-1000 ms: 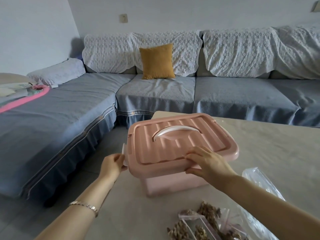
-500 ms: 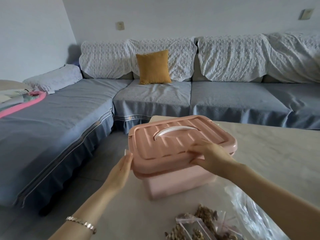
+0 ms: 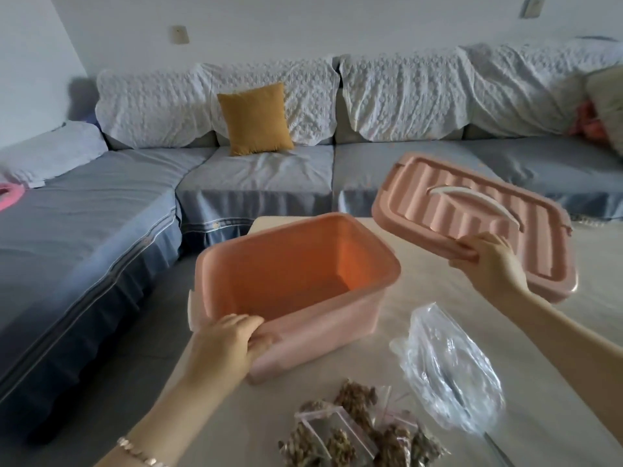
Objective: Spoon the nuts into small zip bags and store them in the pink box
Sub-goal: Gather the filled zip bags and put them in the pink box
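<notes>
Storing step. My left hand (image 3: pixel 232 342) grips the near rim of the pink box (image 3: pixel 323 328) at centre frame, fingers curled over the edge. The box is open, with nothing showing inside. Nut-filled zip bags (image 3: pixel 354 433) lie lower centre on the surface (image 3: pixel 421 291). My right hand (image 3: pixel 488 264) pinches the lid (image 3: pixel 472 210), tilted at right, clear of the box. Next, I judge: park the lid, drop the bags in.
</notes>
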`<state>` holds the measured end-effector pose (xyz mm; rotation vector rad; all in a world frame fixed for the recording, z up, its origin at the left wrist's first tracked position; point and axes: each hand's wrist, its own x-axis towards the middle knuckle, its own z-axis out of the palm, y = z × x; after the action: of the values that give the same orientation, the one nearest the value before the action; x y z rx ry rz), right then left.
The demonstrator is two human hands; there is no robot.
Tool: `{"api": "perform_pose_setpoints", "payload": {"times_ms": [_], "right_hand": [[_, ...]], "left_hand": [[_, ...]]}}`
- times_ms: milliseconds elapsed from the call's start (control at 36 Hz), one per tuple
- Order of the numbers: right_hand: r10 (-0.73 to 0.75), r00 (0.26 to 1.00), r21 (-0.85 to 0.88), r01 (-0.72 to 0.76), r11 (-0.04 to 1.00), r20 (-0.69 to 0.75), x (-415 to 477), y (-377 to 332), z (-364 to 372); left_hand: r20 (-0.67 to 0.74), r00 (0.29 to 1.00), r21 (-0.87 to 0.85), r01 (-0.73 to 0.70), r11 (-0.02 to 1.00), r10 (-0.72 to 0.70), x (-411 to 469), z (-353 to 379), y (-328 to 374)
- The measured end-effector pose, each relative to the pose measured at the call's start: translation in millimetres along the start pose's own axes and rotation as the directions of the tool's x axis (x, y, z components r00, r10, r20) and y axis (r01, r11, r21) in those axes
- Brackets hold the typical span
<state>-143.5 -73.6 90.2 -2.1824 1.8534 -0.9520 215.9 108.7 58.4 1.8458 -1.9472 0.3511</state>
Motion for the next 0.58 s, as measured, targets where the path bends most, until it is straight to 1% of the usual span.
{"api": "perform_pose_setpoints", "payload": {"times_ms": [83,139,278,333,389,444,472,500,556,583], "right_hand": [[0.144,0.986,-0.068,-0.138,0.988,0.087,-15,37,18],[0.210,0.967,-0.111,-0.195,0.974,0.141,-28,56,32],[0.321,0.926,-0.105,-0.306,0.946,0.198,-53,79,59],[0.338,0.911,-0.136,-0.314,0.940,0.235,-60,85,66],[0.362,0.893,-0.110,-0.345,0.932,0.267,-64,90,69],[0.402,0.871,0.014,-0.423,0.906,0.283,-65,89,63],[0.399,0.880,0.072,-0.429,0.900,0.260,-63,88,59],[0.364,0.907,0.096,-0.390,0.916,0.213,-59,85,53],[0.258,0.961,0.126,-0.270,0.955,0.103,-58,69,39],[0.188,0.980,0.150,-0.197,0.969,0.072,-60,54,32]], "left_hand": [[-0.085,0.996,0.015,-0.026,1.000,0.027,-3,2,4],[-0.103,0.994,0.033,-0.023,0.999,0.026,-2,1,9],[-0.140,0.990,0.037,-0.025,0.999,0.030,2,3,14],[-0.155,0.988,0.043,-0.019,0.999,0.025,1,5,15],[-0.173,0.985,0.032,-0.010,0.999,0.015,1,7,14],[-0.156,0.988,0.023,-0.004,1.000,0.008,0,8,13],[-0.159,0.987,0.026,0.004,1.000,0.000,1,9,13],[-0.163,0.987,0.029,0.018,0.999,-0.014,1,9,13],[-0.139,0.989,0.019,0.050,0.999,-0.047,1,11,13],[-0.138,0.989,0.016,0.057,0.998,-0.055,-1,14,14]]}}
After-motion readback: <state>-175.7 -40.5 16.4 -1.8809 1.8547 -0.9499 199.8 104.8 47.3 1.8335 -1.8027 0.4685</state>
